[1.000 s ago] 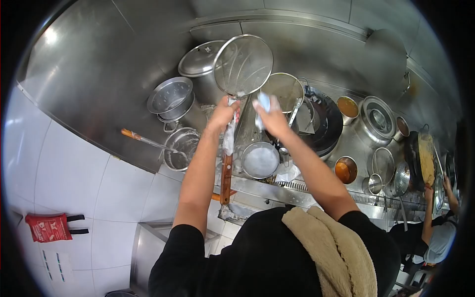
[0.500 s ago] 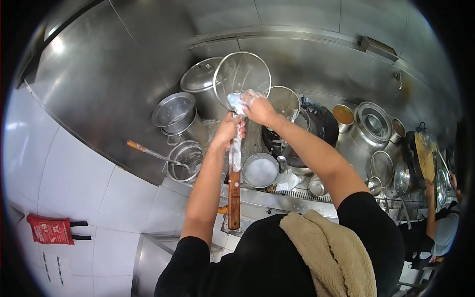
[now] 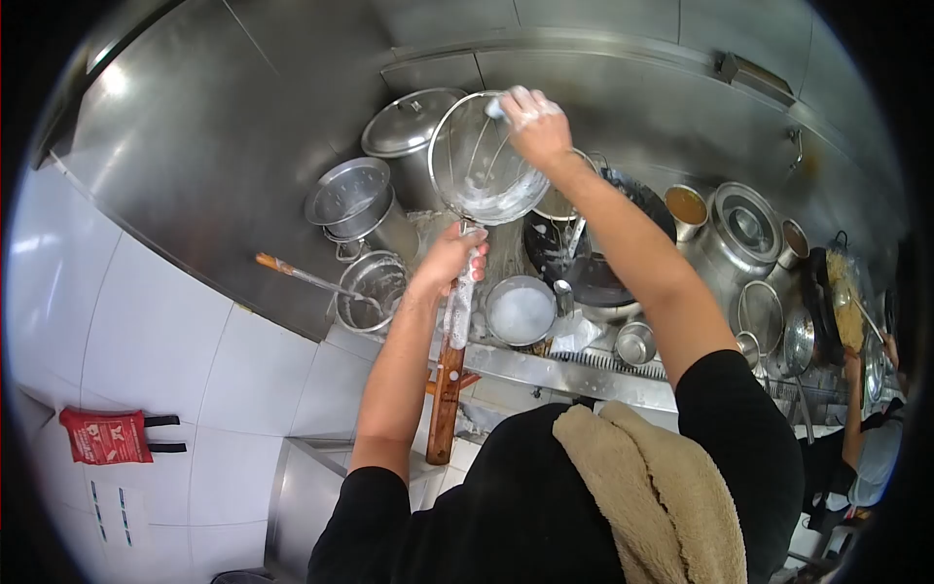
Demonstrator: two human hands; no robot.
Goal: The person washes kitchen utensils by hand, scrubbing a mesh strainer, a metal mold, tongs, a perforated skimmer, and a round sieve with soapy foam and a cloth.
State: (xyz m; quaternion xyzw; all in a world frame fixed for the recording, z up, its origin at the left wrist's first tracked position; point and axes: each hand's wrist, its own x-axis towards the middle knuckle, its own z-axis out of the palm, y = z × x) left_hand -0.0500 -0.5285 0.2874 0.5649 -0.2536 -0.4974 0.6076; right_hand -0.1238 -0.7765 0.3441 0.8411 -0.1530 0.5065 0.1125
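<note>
As left fingers (image 3: 478, 263) clasp strainer (image 3: 461, 185), right (image 3: 526, 101) curled.

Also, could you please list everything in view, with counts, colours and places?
strainer: 1, silver, brown handle, in left grip
scrub pad: 1, whitish, in right grip
lidded pot: 1, silver, behind strainer
basin: 1, grey, left
ladle: 1, wooden-ended, in foamy pot
bowl of whitish liquid: 1, silver, right of strainer handle
large wok: 1, black, beneath right forearm
sauce pot: 1, silver, orange-brown contents, right
food-filled wok: 1, black, far right
pouch: 1, red, left wall
towel: 1, tan, on torso
other metalware: silver, too crowded to count
co-worker: 1, grey-and-black clothing, right edge
left hand: 1, bare, centre
right hand: 1, foamy, strainer rim
</note>
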